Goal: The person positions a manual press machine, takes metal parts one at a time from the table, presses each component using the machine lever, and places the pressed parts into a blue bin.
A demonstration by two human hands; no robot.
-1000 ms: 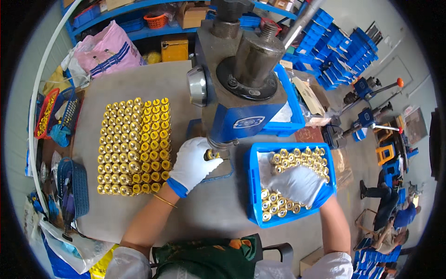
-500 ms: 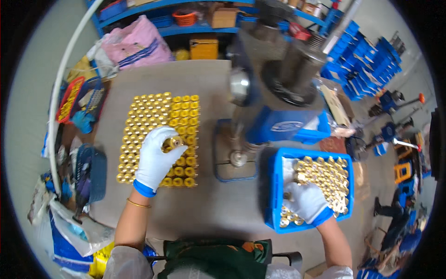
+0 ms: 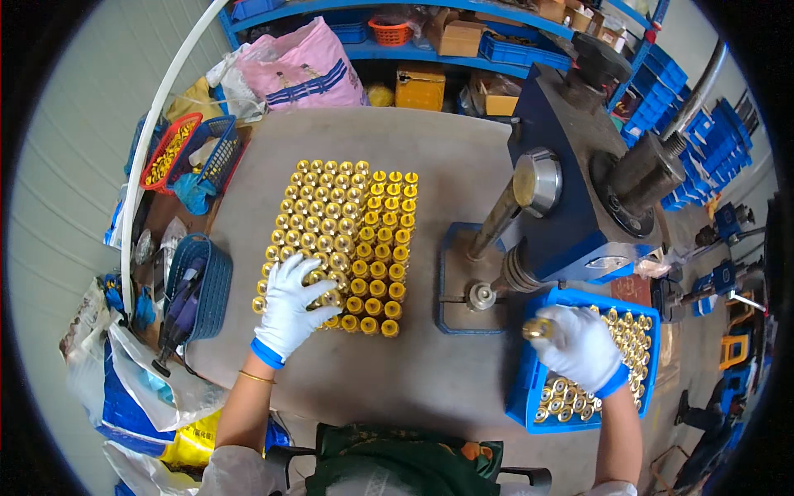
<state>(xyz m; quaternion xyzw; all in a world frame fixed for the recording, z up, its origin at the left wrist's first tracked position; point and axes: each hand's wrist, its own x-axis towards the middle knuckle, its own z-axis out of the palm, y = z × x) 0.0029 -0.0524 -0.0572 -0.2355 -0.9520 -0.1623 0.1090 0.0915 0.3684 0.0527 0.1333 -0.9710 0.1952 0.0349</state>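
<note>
Rows of upright brass fittings [image 3: 376,269] stand in a tight block on the grey table, those at left with silvery tops and those at right all yellow. My left hand [image 3: 289,306], in a white glove with a blue cuff, rests at the block's near left side, fingers and thumb spread around a few fittings. Over the blue bin [image 3: 514,405] at right, my gloved right hand [image 3: 581,349] pinches a single brass fitting [image 3: 539,328] between thumb and fingers. More brass fittings [image 3: 566,398] lie in rows inside that bin, partly hidden by the hand.
A blue hand press [image 3: 571,157] stands between block and bin, its base plate [image 3: 470,318] on the table. At left are a dark teal basket [image 3: 217,289] with tools and a red basket [image 3: 171,153] of small brass pieces. A pink sack [image 3: 310,66] sits at the back.
The view has shifted left. My left hand has lowered the fitting it held into the block and spread its fingers. My right hand has lifted a fitting out of the bin.
</note>
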